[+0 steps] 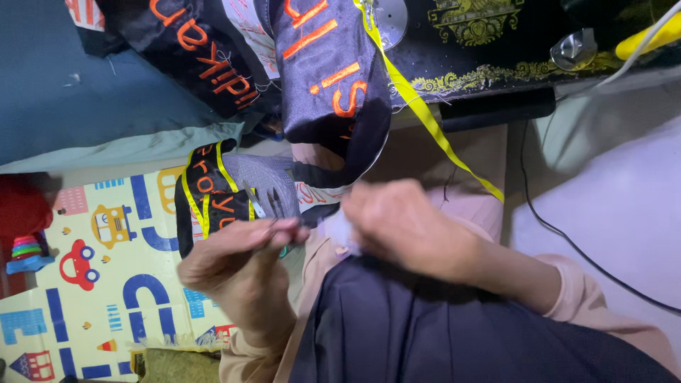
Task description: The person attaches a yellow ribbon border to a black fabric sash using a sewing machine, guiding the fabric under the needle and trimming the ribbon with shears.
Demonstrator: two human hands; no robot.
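Dark cloth [425, 333] lay on my lap; my left hand [237, 273] pinched small thread snips [273, 206], my right hand [408, 227] gripped pale fabric [337, 230]. Trimming seemed unfinished.

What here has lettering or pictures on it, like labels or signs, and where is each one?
Dark sash: hangs top centre, navy cloth, orange stitched letters, yellow trim.
Second sash: just above the left hand, black with orange letters and yellow edging.
Play mat: floor at left, cream with blue letters and cartoon cars.
Sewing machine: top right, black with gold ornament.
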